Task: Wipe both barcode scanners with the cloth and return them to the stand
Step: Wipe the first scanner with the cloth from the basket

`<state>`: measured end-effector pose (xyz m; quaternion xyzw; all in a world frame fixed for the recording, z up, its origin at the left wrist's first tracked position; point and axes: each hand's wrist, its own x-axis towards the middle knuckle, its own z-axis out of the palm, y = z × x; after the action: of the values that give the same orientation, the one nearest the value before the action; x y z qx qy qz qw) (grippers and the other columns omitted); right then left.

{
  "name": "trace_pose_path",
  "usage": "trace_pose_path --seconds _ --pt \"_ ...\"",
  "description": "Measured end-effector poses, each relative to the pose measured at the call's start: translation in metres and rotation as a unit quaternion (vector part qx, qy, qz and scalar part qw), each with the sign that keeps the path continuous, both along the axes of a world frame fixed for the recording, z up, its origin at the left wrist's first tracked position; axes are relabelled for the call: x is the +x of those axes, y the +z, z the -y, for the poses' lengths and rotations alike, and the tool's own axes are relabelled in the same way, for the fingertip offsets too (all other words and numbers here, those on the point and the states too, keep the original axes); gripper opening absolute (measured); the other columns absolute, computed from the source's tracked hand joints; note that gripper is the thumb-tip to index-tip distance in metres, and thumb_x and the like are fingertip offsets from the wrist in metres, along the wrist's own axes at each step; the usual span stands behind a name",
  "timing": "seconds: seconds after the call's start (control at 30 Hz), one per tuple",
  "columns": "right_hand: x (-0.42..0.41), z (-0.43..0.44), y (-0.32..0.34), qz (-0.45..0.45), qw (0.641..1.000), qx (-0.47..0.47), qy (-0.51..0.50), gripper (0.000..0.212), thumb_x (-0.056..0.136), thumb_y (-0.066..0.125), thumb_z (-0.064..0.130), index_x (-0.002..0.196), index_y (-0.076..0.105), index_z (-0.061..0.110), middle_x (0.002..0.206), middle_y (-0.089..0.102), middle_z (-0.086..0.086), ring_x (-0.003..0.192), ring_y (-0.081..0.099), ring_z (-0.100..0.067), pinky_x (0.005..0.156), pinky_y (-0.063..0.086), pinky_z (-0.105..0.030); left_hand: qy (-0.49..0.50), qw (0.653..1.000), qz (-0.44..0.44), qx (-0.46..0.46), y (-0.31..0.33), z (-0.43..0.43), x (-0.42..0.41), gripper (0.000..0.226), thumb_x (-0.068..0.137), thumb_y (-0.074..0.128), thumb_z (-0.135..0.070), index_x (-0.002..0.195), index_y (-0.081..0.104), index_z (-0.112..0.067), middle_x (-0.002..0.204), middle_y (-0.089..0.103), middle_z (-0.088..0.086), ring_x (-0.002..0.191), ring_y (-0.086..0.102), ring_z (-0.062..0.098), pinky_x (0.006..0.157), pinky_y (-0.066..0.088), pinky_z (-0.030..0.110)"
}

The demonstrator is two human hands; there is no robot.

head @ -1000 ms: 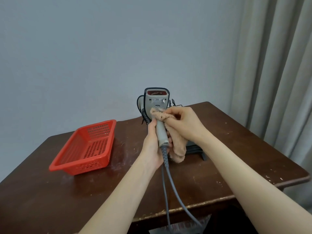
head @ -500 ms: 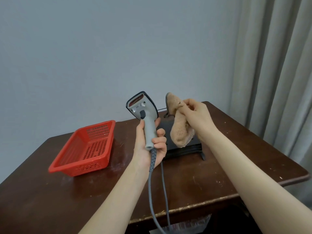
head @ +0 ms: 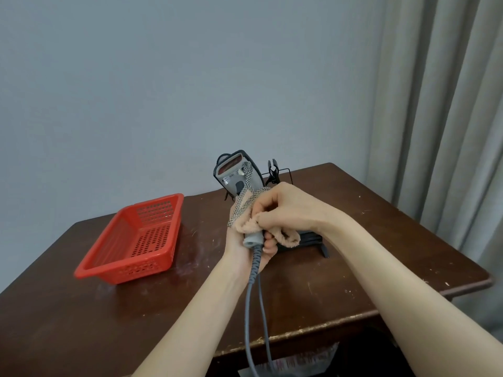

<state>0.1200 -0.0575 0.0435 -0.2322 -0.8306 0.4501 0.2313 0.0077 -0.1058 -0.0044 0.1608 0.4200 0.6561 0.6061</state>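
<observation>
Both bare forearms reach forward from the lower edge and converge, forming a narrow V that closes where the hands meet. The left grip (head: 245, 248) sits lower, palm turned up and inward, its fingers (head: 269, 246) curled round the base of the scanner (head: 235, 175) handle. The right grip (head: 288, 210) lies just above and against the left grip, back of the hand facing up and knuckles bent. Its fingers and thumb are closed on the cloth (head: 246, 225), which they press around the handle. The right wrist runs in a straight line with its forearm, and the left forearm rises from below toward its grip.
</observation>
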Motion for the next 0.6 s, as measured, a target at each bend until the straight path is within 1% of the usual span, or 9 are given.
trace_pose_path --seconds 0.07,0.13,0.2,0.27,0.33,0.4,0.47,0.53,0.6 --pt "0.004 -0.001 -0.001 0.011 1.000 -0.003 0.002 0.011 0.078 0.058 -0.001 0.074 0.068 0.000 0.056 0.060 -0.002 0.048 0.056 -0.009 0.044 0.042 -0.015 -0.008 1.000 0.021 0.003 -0.003 0.002 0.004 0.048 0.094 0.039 -0.043 0.063 0.046 -0.008 0.043 0.040 0.007 0.028 0.035 0.013 0.032 0.025 0.011" --pt "0.005 -0.006 -0.004 -0.009 1.000 -0.014 -0.015 0.008 0.080 0.064 0.006 0.077 0.067 -0.001 0.059 0.061 -0.004 0.051 0.058 -0.010 0.049 0.047 -0.020 -0.032 0.999 0.024 0.024 -0.001 0.003 0.007 0.047 0.090 0.044 -0.047 0.065 0.050 -0.008 0.047 0.041 0.005 0.027 0.034 0.011 0.031 0.023 0.011" --pt "0.001 -0.015 -0.011 -0.068 0.992 0.013 -0.105 0.012 0.081 0.068 0.017 0.073 0.066 0.009 0.063 0.063 0.002 0.057 0.059 -0.008 0.060 0.052 -0.029 -0.066 0.996 0.020 0.057 0.003 0.005 0.008 0.050 0.087 0.046 -0.054 0.070 0.057 -0.007 0.053 0.042 0.004 0.026 0.034 0.010 0.029 0.022 0.011" --pt "-0.003 -0.025 -0.017 -0.150 0.966 0.016 -0.210 0.009 0.082 0.066 0.017 0.073 0.065 0.018 0.068 0.062 0.006 0.066 0.058 -0.009 0.072 0.051 -0.036 -0.084 0.994 0.024 0.072 0.008 0.006 0.008 0.053 0.087 0.046 -0.057 0.079 0.060 -0.007 0.060 0.045 0.004 0.027 0.033 0.009 0.028 0.023 0.012" --pt "-0.005 -0.029 -0.017 -0.219 0.942 -0.033 -0.254 0.005 0.083 0.064 0.016 0.080 0.067 0.018 0.075 0.065 0.003 0.075 0.064 -0.015 0.078 0.054 -0.038 -0.080 0.994 0.031 0.070 0.014 0.006 0.006 0.049 0.087 0.049 -0.056 0.087 0.058 -0.007 0.064 0.047 0.003 0.029 0.034 0.008 0.027 0.025 0.013" --pt "-0.006 -0.030 -0.016 -0.243 0.929 -0.054 -0.273 0.004 0.084 0.064 0.018 0.085 0.068 0.020 0.081 0.068 0.001 0.081 0.067 -0.018 0.080 0.057 -0.039 -0.072 0.995 0.039 0.060 0.018 0.006 0.004 0.047 0.085 0.052 -0.054 0.092 0.057 -0.008 0.068 0.051 0.004 0.034 0.036 0.008 0.027 0.028 0.014" --pt "-0.008 -0.024 -0.012 -0.229 0.939 -0.051 -0.252 0.003 0.085 0.066 0.021 0.088 0.068 0.020 0.081 0.067 0.002 0.077 0.065 -0.016 0.076 0.057 -0.035 -0.058 0.996 0.040 0.050 0.021 0.005 0.004 0.050 0.086 0.052 -0.054 0.097 0.058 -0.006 0.072 0.057 0.007 0.038 0.042 0.010 0.026 0.030 0.015" --pt "-0.011 -0.014 -0.008 -0.205 0.958 -0.061 -0.193 0.009 0.086 0.068 0.024 0.086 0.067 0.015 0.072 0.062 0.000 0.058 0.060 -0.012 0.056 0.052 -0.025 -0.032 0.998 0.022 0.041 0.022 0.002 0.007 0.051 0.087 0.051 -0.056 0.100 0.059 -0.007 0.072 0.059 0.006 0.042 0.047 0.012 0.027 0.033 0.015" --pt "-0.013 -0.004 -0.006 -0.179 0.971 -0.067 -0.142 0.014 0.086 0.069 0.023 0.079 0.065 0.011 0.063 0.058 0.001 0.042 0.051 -0.004 0.039 0.040 -0.016 -0.013 0.999 0.013 0.041 0.023 -0.002 0.006 0.050 0.087 0.050 -0.058 0.098 0.062 -0.011 0.069 0.058 0.003 0.047 0.050 0.012 0.027 0.034 0.015"
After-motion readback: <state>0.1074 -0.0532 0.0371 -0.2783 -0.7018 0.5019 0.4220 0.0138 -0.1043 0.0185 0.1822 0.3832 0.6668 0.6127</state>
